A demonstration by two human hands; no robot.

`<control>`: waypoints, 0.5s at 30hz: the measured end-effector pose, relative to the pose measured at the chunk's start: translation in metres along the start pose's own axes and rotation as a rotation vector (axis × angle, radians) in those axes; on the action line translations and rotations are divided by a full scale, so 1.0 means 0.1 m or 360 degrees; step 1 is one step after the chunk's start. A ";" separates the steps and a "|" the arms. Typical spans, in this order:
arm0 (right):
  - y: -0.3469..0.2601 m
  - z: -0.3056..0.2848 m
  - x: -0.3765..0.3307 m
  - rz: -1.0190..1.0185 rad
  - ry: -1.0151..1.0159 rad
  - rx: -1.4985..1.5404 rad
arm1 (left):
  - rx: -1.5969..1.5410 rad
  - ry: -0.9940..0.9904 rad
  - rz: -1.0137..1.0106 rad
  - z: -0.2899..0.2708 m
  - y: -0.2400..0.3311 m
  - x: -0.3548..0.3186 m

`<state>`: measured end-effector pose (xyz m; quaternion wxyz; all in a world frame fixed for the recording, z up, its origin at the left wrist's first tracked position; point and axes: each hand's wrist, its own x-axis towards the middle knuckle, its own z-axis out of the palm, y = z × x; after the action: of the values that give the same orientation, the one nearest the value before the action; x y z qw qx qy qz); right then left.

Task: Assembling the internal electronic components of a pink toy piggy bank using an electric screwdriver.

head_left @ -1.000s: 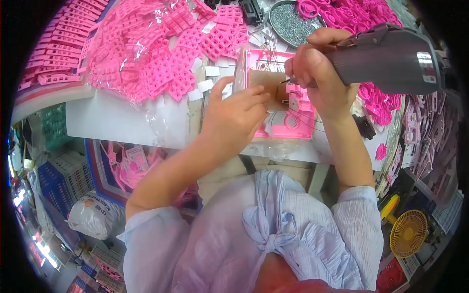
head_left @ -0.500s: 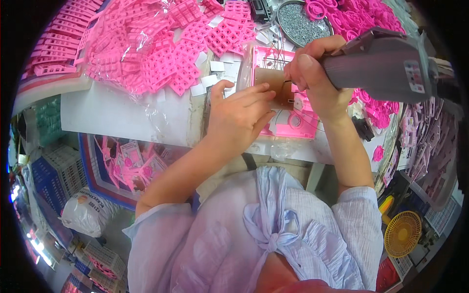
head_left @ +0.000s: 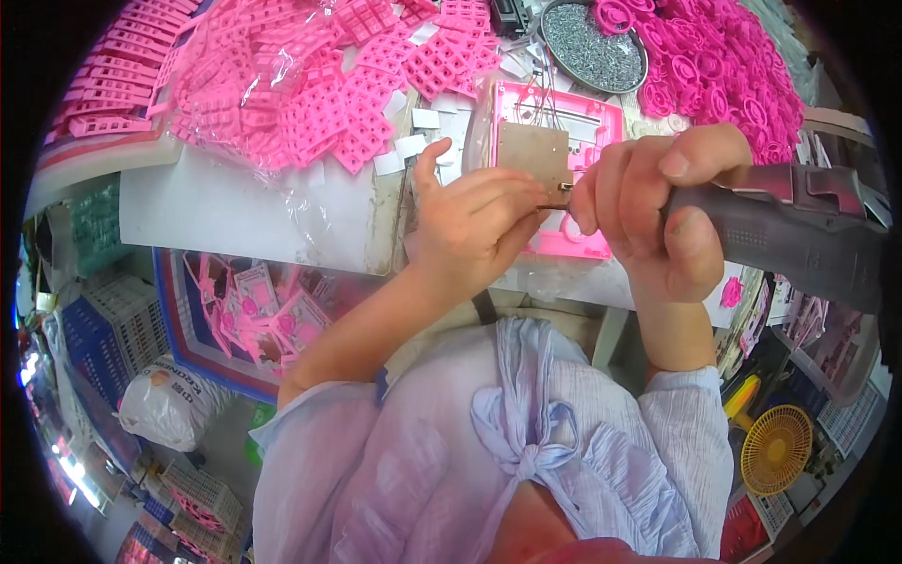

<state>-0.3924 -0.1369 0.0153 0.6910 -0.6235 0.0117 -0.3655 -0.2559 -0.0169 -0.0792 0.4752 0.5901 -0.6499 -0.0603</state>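
Since half a second ago both hands slid toward frame centre: right hand (head_left: 658,221) clenched round the grey power screwdriver (head_left: 799,235), left hand (head_left: 474,221) fingers pinching at its tip, probably steadying a screw over the pink frame (head_left: 587,117) on the counter (head_left: 216,207), upper middle.

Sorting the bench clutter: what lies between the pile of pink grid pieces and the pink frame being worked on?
In the head view, small white rectangular tabs lie scattered between the pink grid pieces and the pink frame.

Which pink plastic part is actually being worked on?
The pink frame lying flat under both hands, with a brown board on it. The other pink parts sit in loose heaps behind.
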 end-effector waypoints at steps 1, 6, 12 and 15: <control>0.00 0.01 0.00 -0.0004 -0.0003 0.0005 | 0.0000 0.0013 0.0010 0.01 0.00 -0.01; 0.01 0.08 -0.04 -0.0016 0.0164 0.0089 | 0.0039 0.0087 0.0044 0.01 -0.01 -0.01; 0.07 0.14 -0.07 -0.0079 0.0262 0.0212 | 0.0110 0.0117 0.0079 -0.08 0.05 0.00; 0.19 0.09 -0.11 -0.0058 0.0338 0.0175 | 0.0140 0.0153 0.0041 -0.22 -0.05 0.03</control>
<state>-0.3867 -0.1249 -0.0040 0.7123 -0.5426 0.0535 -0.4420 -0.2372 -0.0107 -0.0686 0.4802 0.6042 -0.6359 0.0029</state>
